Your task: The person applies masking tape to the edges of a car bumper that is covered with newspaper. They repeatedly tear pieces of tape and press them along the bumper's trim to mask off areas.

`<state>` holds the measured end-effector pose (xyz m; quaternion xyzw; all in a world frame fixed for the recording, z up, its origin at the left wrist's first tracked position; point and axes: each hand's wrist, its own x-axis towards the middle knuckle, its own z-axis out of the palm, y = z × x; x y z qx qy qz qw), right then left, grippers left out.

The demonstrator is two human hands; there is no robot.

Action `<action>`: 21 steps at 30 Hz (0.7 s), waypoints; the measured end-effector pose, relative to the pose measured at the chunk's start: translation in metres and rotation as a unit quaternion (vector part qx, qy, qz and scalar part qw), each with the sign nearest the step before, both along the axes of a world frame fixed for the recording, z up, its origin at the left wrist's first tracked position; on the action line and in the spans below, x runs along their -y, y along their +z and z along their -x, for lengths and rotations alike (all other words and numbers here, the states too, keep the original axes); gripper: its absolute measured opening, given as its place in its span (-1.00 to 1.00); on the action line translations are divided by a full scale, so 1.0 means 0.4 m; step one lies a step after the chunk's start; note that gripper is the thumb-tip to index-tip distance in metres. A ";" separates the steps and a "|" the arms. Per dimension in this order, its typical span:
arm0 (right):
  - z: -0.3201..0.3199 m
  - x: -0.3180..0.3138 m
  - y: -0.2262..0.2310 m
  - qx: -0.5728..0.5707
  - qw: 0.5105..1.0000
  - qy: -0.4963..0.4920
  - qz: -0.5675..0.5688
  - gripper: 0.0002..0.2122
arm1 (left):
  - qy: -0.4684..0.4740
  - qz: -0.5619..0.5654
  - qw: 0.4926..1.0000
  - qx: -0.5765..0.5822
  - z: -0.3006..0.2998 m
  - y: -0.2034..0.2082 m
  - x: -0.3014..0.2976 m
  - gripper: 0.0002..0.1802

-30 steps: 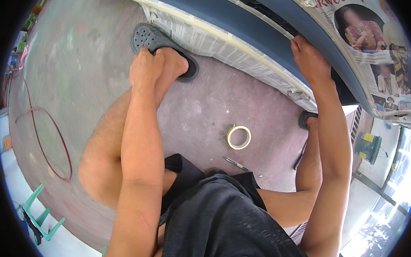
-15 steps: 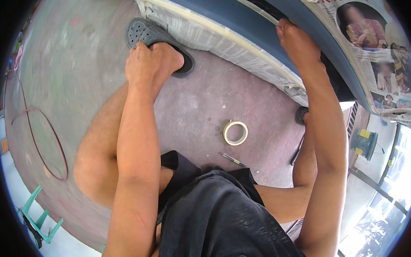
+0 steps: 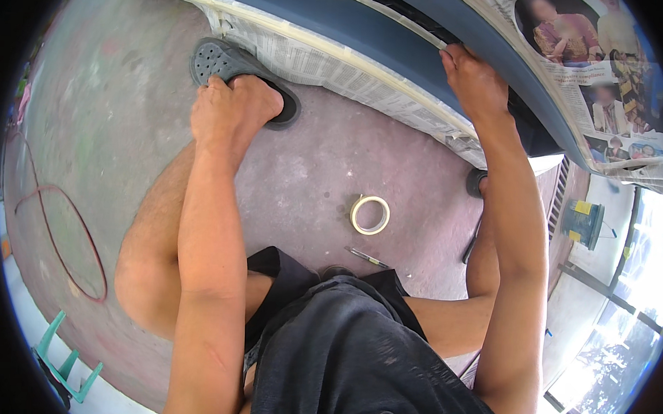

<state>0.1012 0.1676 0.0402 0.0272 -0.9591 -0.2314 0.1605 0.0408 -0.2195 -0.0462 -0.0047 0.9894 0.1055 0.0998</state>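
My left hand [image 3: 216,109] is closed round my left foot [image 3: 258,98], near the grey clog [image 3: 223,61] on it. My right hand [image 3: 478,82] is up at the long dark slot of a blue-grey bumper-like panel [image 3: 352,25]. Its fingers are curled at the slot's edge with the thumb beside them, and the fingertips are partly hidden, so what they hold cannot be made out. Newspaper sheets [image 3: 307,59] fixed with pale tape line the panel's lower edge. More newspaper [image 3: 606,92] covers the surface above it.
On the concrete floor between my legs lie a roll of cream masking tape [image 3: 355,215] and a slim pen-like cutter [image 3: 366,256]. A reddish hose [image 3: 93,250] loops at the left, above a green plastic piece of furniture [image 3: 67,362]. A teal bucket [image 3: 586,223] stands far right.
My right hand stays at the slot, its wrist and fingers slightly turned. The view has shifted a little, so the floor things sit farther left. My left hand remains on the foot.
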 end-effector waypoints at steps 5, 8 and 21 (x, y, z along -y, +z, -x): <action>0.139 0.145 -0.071 0.130 0.987 0.081 0.040 -0.77 | -0.107 0.018 0.989 0.102 -0.059 0.093 0.023 -0.70; 0.104 -0.057 -0.219 0.127 0.976 0.055 0.169 -0.76 | 0.006 0.035 0.999 0.042 -0.033 0.063 -0.052 -0.41; 0.047 -0.447 -0.250 0.162 0.985 -0.042 0.036 -0.57 | 0.007 -0.015 1.000 -0.023 -0.057 -0.005 -0.043 -0.52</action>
